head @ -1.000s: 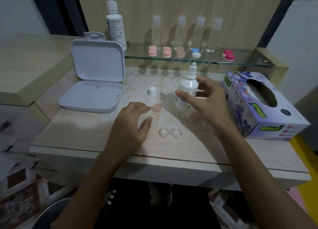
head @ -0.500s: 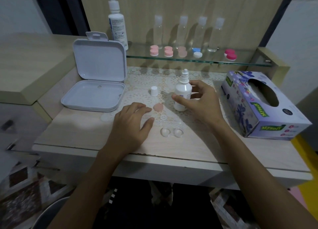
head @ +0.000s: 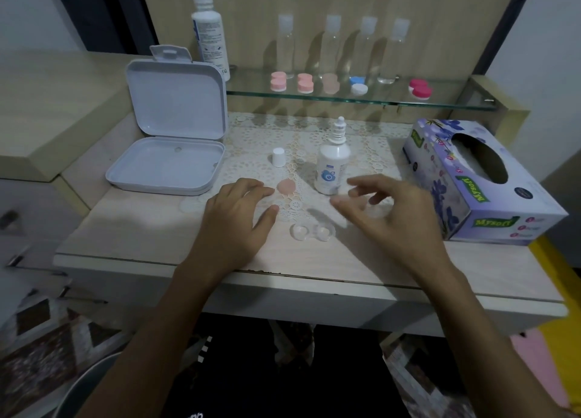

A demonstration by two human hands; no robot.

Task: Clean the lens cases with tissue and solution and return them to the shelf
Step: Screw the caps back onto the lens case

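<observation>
Lens case (head: 312, 231) lies uncapped on the table (head: 151, 238). Both hands, left hand (head: 234, 219) and right hand (head: 390, 216), hover relaxed and empty; a tissue from the tissue box (head: 490, 194) likely comes next, so pull gently.

A pale wood-grain table (head: 141, 238) with a matt finish carries a lace-patterned mat (head: 251, 163). An open case (head: 171, 141) is smooth matt grey plastic. The small solution bottle (head: 331, 169) is glossy white plastic. The lens case (head: 312, 231) is clear plastic. The tissue box (head: 490, 204) is printed glossy card. The shelf (head: 440, 98) is clear glass.
</observation>
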